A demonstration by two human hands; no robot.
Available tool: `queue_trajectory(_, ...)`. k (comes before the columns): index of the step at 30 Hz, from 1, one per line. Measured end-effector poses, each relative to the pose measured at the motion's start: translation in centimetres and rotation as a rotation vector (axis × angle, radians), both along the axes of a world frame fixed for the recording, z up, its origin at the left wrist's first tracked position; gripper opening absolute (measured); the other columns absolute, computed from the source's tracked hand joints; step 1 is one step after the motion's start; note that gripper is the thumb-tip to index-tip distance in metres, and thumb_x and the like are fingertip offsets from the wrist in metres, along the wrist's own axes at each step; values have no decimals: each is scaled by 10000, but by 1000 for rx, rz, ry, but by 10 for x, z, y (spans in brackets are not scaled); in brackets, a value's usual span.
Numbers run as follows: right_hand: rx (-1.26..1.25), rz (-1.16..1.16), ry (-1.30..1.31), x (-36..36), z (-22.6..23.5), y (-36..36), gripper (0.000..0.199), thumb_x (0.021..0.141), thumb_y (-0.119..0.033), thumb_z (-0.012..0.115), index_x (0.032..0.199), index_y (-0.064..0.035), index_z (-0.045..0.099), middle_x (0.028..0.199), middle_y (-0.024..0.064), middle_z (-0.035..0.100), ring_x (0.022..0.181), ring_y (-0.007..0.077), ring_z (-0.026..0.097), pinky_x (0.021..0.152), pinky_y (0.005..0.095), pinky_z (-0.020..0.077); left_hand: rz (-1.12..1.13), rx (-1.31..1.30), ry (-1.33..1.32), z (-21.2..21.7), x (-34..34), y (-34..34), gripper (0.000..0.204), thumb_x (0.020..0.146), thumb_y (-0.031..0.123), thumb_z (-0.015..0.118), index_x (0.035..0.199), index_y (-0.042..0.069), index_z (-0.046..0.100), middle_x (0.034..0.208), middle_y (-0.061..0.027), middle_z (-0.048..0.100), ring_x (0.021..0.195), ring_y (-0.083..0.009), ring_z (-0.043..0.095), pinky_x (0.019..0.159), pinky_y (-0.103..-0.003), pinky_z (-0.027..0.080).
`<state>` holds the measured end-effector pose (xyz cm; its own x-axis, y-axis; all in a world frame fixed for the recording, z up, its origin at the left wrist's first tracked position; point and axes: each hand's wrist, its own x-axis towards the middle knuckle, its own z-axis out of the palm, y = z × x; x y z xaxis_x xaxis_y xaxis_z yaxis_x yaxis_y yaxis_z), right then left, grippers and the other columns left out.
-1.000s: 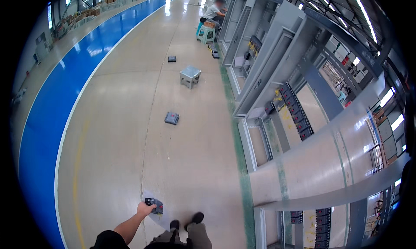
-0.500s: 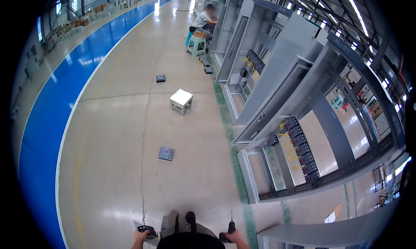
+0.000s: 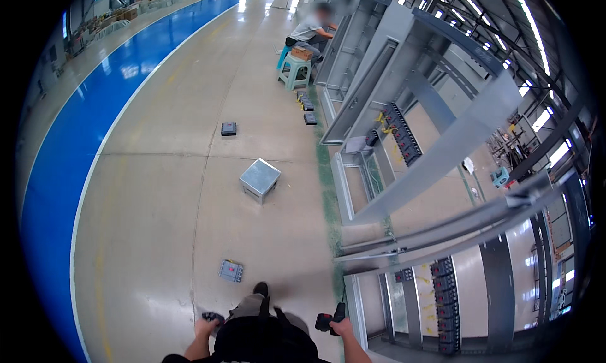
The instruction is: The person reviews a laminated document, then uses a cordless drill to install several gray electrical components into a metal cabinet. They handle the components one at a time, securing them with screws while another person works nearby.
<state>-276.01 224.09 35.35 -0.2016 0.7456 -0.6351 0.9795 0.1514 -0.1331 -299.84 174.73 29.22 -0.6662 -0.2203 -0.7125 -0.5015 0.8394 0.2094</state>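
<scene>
The left hand (image 3: 204,327), low in view, is closed around a dark block-shaped device (image 3: 214,317), which sits just ahead of the knuckles. The right hand (image 3: 343,327) is wrapped around the grip of a dark cordless drill (image 3: 331,318), beside the nearest open grey cabinet (image 3: 357,306). Inside that cabinet runs a column of black breakers (image 3: 445,306). A grey breaker (image 3: 231,271) lies on the floor ahead of the feet. The next cabinet (image 3: 341,187) holds another breaker row (image 3: 402,134) with yellow wires. Farther, a brown box (image 3: 302,52) rests on a pale green stool (image 3: 293,72), its contents too small to tell.
</scene>
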Motion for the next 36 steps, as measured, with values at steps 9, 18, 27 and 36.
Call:
queue_trajectory(9,-183,-142,-231,-95,-69,56,690,693,-584,699,993,36,686,1009,266,682,1009,392,661,825,457,527,-363,-10,252,59,-381,263,653,613,510,777,972,-30,700,1042,-238,687,954,-345,682,827,-434,554)
queue_trajectory(18,-270,299,-293,-262,-134,298,692,646,-493,773,1076,41,679,1124,245,666,1062,382,646,860,440,532,-251,38,272,64,-552,451,628,613,487,796,971,-21,704,978,-230,699,917,-356,689,811,-440,554)
queue_trajectory(27,128,-165,177,-588,-10,491,605,558,-267,804,1015,51,567,1006,239,673,966,385,666,861,438,534,-190,-202,24,74,-647,508,674,613,524,773,1018,-9,698,1042,-188,701,972,-323,687,843,-408,559)
queue_trajectory(36,-170,-4,-32,-731,-44,602,625,550,-371,814,958,85,684,1019,247,691,974,340,686,813,412,554,-97,-174,37,62,-747,598,684,615,519,765,989,-46,669,1012,-217,682,946,-353,680,825,-432,556)
